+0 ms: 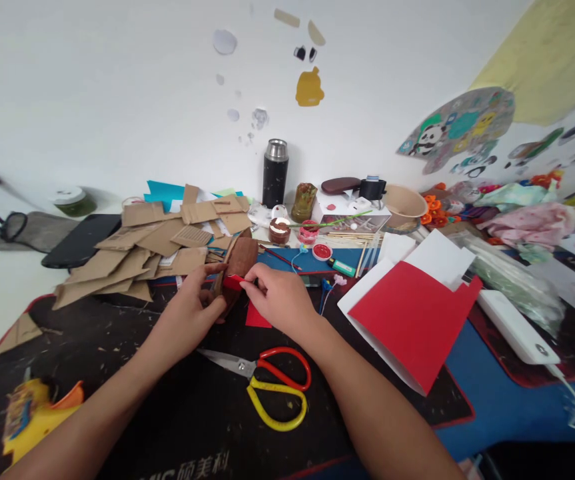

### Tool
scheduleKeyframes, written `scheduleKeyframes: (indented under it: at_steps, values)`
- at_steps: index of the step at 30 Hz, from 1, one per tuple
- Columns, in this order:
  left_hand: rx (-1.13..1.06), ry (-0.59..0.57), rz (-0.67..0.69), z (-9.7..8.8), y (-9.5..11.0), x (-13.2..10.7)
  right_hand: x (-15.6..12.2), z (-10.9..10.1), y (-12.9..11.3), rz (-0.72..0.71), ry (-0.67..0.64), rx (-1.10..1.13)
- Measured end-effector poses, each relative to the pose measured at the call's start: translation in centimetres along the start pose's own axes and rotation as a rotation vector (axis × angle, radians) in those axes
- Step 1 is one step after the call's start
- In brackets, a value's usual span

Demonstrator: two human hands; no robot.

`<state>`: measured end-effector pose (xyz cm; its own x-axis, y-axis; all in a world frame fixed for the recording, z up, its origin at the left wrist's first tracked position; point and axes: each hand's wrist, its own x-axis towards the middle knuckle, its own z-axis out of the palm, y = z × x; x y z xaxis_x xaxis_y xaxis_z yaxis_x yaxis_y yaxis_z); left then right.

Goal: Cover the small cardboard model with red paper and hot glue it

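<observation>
My left hand (pixel 194 303) is closed around the near side of a brown-painted piece (pixel 243 257), perhaps cardboard, that stands on the black mat. With thumb and fingers pinched, my right hand (pixel 280 297) presses a small red paper piece (pixel 233 282) against it. Partly under my right hand, another red paper piece (pixel 257 316) lies on the mat. Scissors (pixel 252 369) with one red and one yellow handle rest just in front of my hands, blades to the left. Large red paper (pixel 410 317) lies over white sheets at the right.
Cut cardboard pieces (pixel 137 243) are heaped at the back left. A black thermos (pixel 274 175), paint jars (pixel 280 231) and a white box (pixel 350 212) stand along the wall. A white power strip (pixel 517 327) lies right; a yellow toy (pixel 37 417) sits front left.
</observation>
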<state>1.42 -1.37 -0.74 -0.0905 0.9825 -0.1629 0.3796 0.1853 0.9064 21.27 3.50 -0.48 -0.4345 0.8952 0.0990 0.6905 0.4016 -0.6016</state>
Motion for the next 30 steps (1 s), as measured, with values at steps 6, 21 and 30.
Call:
scheduleKeyframes:
  at_steps: [6, 21, 30]
  values:
    - [0.002, -0.004, -0.024, 0.1, -0.3, 0.1, -0.1, 0.3, 0.1, -0.024, 0.005, 0.015]
    - [0.043, 0.048, 0.034, 0.2, -1.5, 0.1, 0.1, 0.6, 0.3, 0.058, 0.055, 0.126]
    - [-0.033, 0.018, -0.036, -0.1, -0.3, -0.1, 0.1, 1.1, 0.8, 0.049, 0.088, 0.352]
